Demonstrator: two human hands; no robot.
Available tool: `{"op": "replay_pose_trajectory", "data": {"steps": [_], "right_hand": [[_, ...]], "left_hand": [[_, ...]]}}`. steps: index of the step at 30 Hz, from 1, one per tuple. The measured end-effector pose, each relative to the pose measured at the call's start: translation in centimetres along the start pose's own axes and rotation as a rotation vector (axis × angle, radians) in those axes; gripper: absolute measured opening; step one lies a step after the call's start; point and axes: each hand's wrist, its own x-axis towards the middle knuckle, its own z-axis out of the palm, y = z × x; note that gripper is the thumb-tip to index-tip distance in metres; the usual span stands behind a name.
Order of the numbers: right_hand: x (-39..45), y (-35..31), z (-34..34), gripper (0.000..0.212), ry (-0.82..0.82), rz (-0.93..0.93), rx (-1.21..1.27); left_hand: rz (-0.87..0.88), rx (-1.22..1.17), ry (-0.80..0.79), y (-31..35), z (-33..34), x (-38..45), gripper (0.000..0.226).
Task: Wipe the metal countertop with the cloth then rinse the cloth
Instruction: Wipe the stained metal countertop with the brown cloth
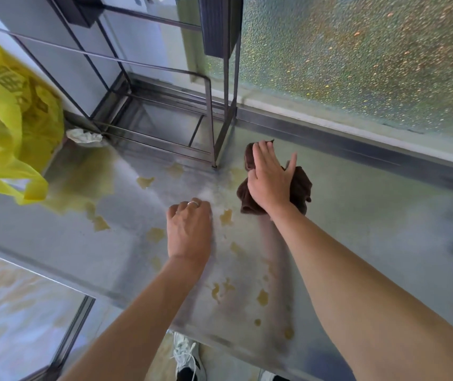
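Two bare forearms reach up the frame over a stained, dull-grey metal surface [357, 215]; the right hand [270, 178] presses a crumpled dark-brown cloth [301, 188] flat at centre, fingers spread wide. The left hand [189, 226], fingers curled and empty, rests beside it. Yellowish blotches [226, 217] across the middle and lower frame suggest wiping has barely begun, with rinsing still ahead.

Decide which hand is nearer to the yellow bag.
Left. The left hand rests on the countertop, closer to the yellow bag; the right hand presses the cloth farther away.
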Motion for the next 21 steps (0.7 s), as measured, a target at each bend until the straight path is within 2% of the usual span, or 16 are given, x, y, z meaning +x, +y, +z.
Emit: {"op": "replay_pose_trajectory", "data": {"steps": [2,6,11,16,18,21], "right_hand": [[-0.4,-0.4,0.1,0.065,0.055,-0.093,0.025],[-2.4,-1.4,0.2,0.058,0.077,-0.271,0.114],[-5.5,-2.9,0.2,0.054,-0.018,-0.370,0.110],[-8.1,-1.4,-0.5,0.056,-0.135,-0.599,0.047],[-7.6,-0.4,-1.5,0.055,-0.086,-0.643,-0.069],[-8.0,1.1,-2.2,0.046,0.086,-0.540,-0.106]], "left_hand": [[0.002,0.003,-0.006,0.3,-0.2,0.1,0.025],[-0.021,0.010,-0.032,1.0,-0.9,0.4,0.018],[-0.011,0.016,-0.064,1.7,-1.9,0.6,0.022],[0.008,0.000,-0.058,1.5,-2.1,0.1,0.021],[0.000,-0.002,-0.039,1.4,-1.9,-0.1,0.018],[-0.004,0.006,-0.020,1.2,-1.5,-0.3,0.021]]}}
